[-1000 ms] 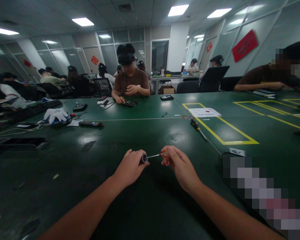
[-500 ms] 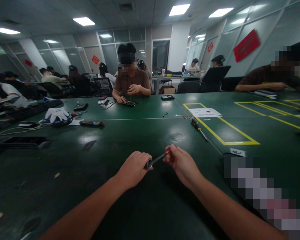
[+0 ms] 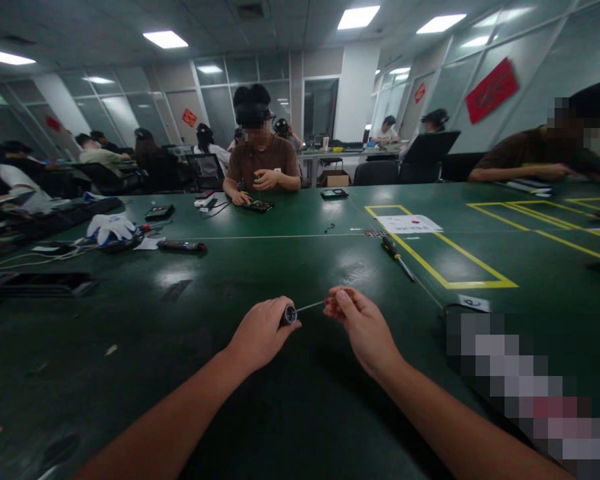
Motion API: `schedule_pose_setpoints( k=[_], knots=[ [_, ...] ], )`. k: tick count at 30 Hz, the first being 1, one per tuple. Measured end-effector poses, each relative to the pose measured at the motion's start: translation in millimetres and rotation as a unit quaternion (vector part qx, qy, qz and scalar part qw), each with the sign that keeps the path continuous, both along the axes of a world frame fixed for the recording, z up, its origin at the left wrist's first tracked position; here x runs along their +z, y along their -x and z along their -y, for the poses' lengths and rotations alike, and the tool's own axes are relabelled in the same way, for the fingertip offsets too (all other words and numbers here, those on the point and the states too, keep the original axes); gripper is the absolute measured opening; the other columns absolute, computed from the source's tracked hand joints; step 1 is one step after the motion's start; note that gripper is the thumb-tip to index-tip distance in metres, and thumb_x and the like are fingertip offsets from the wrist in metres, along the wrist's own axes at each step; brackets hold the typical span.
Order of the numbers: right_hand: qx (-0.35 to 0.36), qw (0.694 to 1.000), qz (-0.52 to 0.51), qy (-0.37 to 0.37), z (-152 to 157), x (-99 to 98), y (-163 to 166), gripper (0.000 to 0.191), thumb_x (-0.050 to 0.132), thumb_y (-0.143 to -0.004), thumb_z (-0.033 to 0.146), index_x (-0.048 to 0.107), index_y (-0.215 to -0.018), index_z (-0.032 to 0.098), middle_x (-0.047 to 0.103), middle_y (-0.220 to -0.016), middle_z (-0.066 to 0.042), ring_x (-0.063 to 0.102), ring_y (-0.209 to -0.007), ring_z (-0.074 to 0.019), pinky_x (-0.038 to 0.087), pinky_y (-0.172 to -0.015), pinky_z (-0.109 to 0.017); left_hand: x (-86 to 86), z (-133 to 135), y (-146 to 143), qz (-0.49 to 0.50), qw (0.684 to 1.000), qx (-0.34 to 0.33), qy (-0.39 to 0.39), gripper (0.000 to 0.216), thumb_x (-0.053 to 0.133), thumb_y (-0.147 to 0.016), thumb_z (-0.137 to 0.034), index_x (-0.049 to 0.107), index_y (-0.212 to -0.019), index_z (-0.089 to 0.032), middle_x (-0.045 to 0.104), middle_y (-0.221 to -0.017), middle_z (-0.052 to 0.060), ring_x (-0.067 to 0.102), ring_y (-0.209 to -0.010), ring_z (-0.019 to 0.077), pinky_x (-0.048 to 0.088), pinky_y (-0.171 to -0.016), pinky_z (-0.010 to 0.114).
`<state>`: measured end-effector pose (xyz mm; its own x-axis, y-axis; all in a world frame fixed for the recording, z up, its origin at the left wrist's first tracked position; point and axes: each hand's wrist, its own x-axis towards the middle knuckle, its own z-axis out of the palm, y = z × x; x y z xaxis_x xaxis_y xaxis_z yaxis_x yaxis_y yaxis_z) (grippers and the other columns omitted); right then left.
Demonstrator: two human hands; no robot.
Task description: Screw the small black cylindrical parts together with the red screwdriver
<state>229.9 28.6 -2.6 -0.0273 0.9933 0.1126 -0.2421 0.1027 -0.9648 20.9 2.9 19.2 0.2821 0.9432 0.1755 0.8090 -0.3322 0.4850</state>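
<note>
My left hand (image 3: 260, 331) is closed round a black screwdriver handle (image 3: 288, 315), whose round end faces the camera. A thin metal bit (image 3: 311, 307) runs from that end to my right hand (image 3: 356, 325), which pinches the bit's far end between thumb and fingers. Both hands hover just above the dark green table (image 3: 190, 373), near its front middle.
A yellow-and-black screwdriver (image 3: 395, 253) lies beyond my right hand beside a yellow taped rectangle (image 3: 445, 260) with a paper (image 3: 409, 224). White gloves (image 3: 111, 229), cables and a black tool (image 3: 181, 246) lie at left. A person in brown works opposite; another sits at right. A blurred patch covers the lower right.
Both hands dipped and tilted the bit half a second ago; now they have risen again and the bit lies nearly level between them. Grips are unchanged.
</note>
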Motion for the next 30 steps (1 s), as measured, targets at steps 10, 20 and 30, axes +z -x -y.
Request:
schedule_pose_setpoints(
  k=[10,20,30],
  knots=[
    [0.025,0.998,0.045,-0.035,6,6.1,-1,0.031,0.072,-0.089,0.051,0.072,-0.100,0.022,0.072,-0.089,-0.003,0.068,-0.083,-0.0199,0.053,-0.085,-0.037,-3.9,-2,1,0.010,1.000,0.024,0.006,0.009,0.064,-0.095,-0.029,0.061,-0.098,-0.022,0.067,-0.094,0.002,0.062,-0.090,0.0232,0.040,-0.072,0.034],
    [0.058,0.995,0.066,-0.041,10,10.5,-1,0.026,0.071,-0.091,0.047,0.070,-0.104,0.024,0.066,-0.078,0.001,0.060,-0.068,-0.0158,0.048,-0.069,-0.033,-8.0,-5,2,0.005,1.000,0.021,0.015,0.010,0.066,-0.093,-0.029,0.060,-0.095,-0.021,0.067,-0.093,0.002,0.061,-0.087,0.0223,0.038,-0.071,0.032],
    [0.030,0.999,-0.005,-0.010,11,11.2,2,0.026,0.072,-0.088,0.049,0.074,-0.097,0.024,0.069,-0.083,-0.002,0.062,-0.077,-0.0186,0.050,-0.077,-0.035,-4.1,-4,2,0.004,0.999,0.016,0.038,0.009,0.065,-0.094,-0.028,0.062,-0.098,-0.021,0.066,-0.095,0.002,0.061,-0.090,0.0219,0.040,-0.074,0.033]
  ],
)
